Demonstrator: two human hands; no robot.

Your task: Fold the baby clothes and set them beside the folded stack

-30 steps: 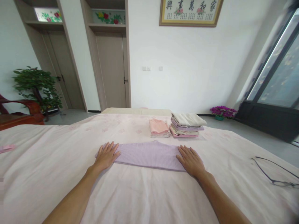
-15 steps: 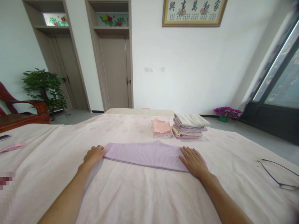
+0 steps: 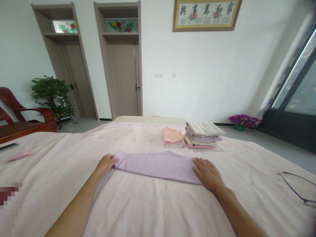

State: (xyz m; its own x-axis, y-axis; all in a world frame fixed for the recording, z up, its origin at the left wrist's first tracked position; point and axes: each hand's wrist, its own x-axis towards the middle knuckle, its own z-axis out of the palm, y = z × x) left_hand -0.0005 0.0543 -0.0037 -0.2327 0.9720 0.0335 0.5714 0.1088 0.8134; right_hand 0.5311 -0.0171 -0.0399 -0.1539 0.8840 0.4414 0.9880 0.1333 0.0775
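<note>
A folded lilac cloth (image 3: 158, 165) lies flat on the pale pink bed sheet (image 3: 148, 210) in front of me. My left hand (image 3: 106, 163) is at its left end, fingers curled and pinching that edge. My right hand (image 3: 208, 173) lies flat and open on the cloth's right end, fingers spread.
Behind the cloth stand a small stack of folded peach cloths (image 3: 172, 137) and a taller stack of folded cloths (image 3: 203, 135). Glasses (image 3: 297, 191) lie at the right. A pink scrap (image 3: 19, 155) and a dark flat object (image 3: 8, 147) lie far left. A red chair (image 3: 22, 118) stands beyond.
My left hand has gone from lying flat on the cloth's left end to curling and pinching its edge. The right hand has stayed flat. My head has turned a little to the left.
</note>
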